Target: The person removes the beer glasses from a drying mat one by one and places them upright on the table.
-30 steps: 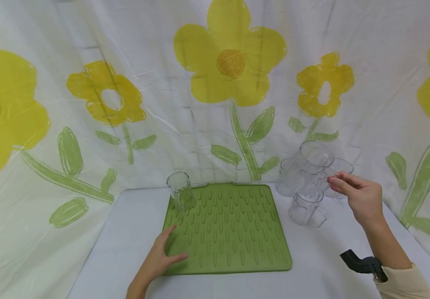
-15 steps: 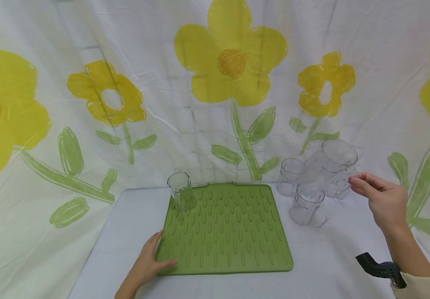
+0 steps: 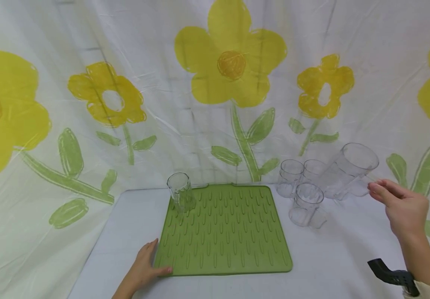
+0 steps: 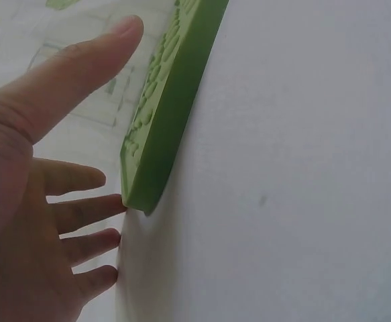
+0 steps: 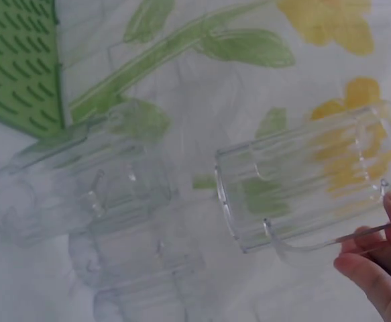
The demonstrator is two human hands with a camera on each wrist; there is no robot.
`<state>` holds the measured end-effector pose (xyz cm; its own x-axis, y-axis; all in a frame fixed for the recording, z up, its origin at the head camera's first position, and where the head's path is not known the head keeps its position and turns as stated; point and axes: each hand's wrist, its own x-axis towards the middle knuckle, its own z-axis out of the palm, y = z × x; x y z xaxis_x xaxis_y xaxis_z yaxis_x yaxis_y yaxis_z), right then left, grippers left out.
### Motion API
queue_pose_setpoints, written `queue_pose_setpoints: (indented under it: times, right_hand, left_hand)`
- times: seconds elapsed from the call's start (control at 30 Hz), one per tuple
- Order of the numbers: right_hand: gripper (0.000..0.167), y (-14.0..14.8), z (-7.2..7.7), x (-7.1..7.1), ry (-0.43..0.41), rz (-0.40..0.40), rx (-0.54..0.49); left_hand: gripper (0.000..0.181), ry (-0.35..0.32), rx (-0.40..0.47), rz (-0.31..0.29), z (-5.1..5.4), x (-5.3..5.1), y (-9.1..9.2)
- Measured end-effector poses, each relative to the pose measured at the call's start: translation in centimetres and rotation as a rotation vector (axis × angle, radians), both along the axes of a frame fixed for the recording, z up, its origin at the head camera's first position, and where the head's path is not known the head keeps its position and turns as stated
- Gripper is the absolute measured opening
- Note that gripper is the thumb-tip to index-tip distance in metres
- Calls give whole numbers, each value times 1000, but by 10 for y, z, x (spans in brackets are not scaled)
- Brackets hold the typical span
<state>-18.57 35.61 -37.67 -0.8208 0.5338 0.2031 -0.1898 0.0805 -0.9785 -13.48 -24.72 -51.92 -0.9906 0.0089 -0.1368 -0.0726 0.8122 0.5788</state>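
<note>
My right hand [image 3: 405,209] grips the handle of a tall clear glass pitcher [image 3: 343,170], which tilts above the right side of the table. In the right wrist view, fingers and thumb pinch the handle, and the pitcher's body [image 5: 296,178] lies across the picture. Several clear glass mugs stand close together to its left, the front mug [image 3: 305,205] nearest. By the front left corner of the green ribbed mat [image 3: 226,232] is my left hand [image 3: 140,268]. Its fingers are spread and straight, near the mat's edge; whether they touch it is hard to tell.
One clear glass mug [image 3: 181,193] stands on the mat's back left corner. Behind the white table [image 3: 125,224] hangs a white curtain [image 3: 170,124] with yellow flowers. A black strap [image 3: 390,274] is on the right wrist.
My right hand has carried the pitcher to the right, off from behind the mugs. My left hand has moved left and toward the front, from over the mat to its corner.
</note>
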Motion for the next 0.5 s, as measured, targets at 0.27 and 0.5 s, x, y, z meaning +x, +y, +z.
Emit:
queue_pose_setpoints:
  times: [0.27,0.5]
  right_hand:
    - [21,9,-6,0,-44,-69,-47]
    - [25,14,-12,1,-67,-92,-68]
  left_hand:
    - [109,-6,0,-41,-2,1,-1]
    - [112,12,-1,-62,-4,0,-1]
